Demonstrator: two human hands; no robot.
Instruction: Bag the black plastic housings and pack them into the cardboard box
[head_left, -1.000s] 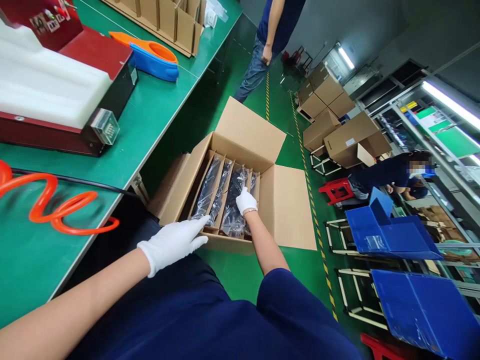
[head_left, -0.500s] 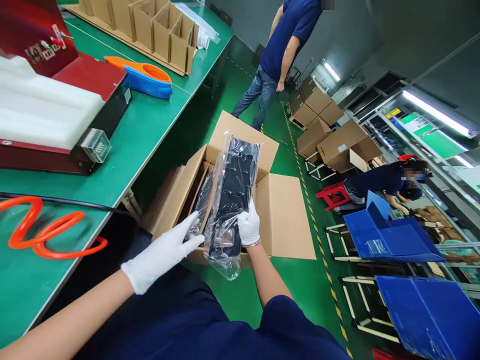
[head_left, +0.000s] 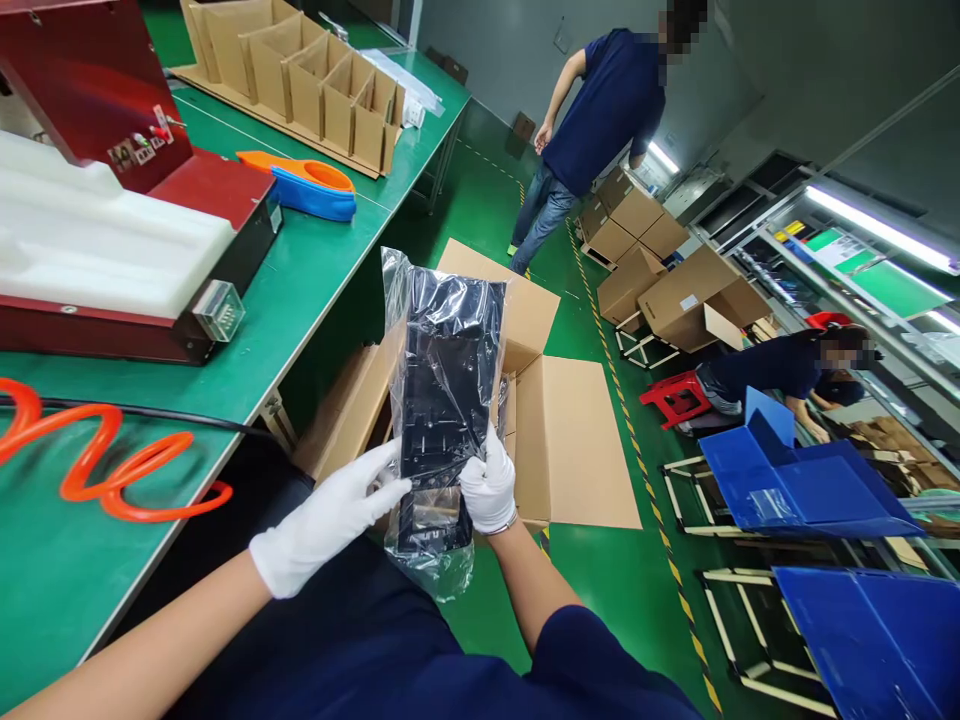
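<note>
A long black molded plastic panel (head_left: 448, 400) in a clear plastic bag is held up in front of me, over an opened cardboard box (head_left: 592, 440). My right hand (head_left: 489, 487), in a white glove, grips its lower right edge with the fingers closed on the bag. On the opposite edge is my left hand (head_left: 330, 520), also gloved in white. Its thumb lies on the front, and the other fingertips are partly hidden at the bag's side. Most of the box's inside is covered by the panel.
On the green workbench (head_left: 300, 300) at left are a red fixture (head_left: 225, 190) with white foam, an orange-blue tool (head_left: 315, 188), a cardboard divider (head_left: 300, 85) and a coiled orange hose (head_left: 112, 480). One co-worker (head_left: 600, 110) stands ahead; another (head_left: 780, 365) bends at right near blue bins (head_left: 810, 480).
The bagged panel has turned to face me more squarely and shifted slightly left. My left hand has come onto its left edge. The co-worker ahead has changed stance.
</note>
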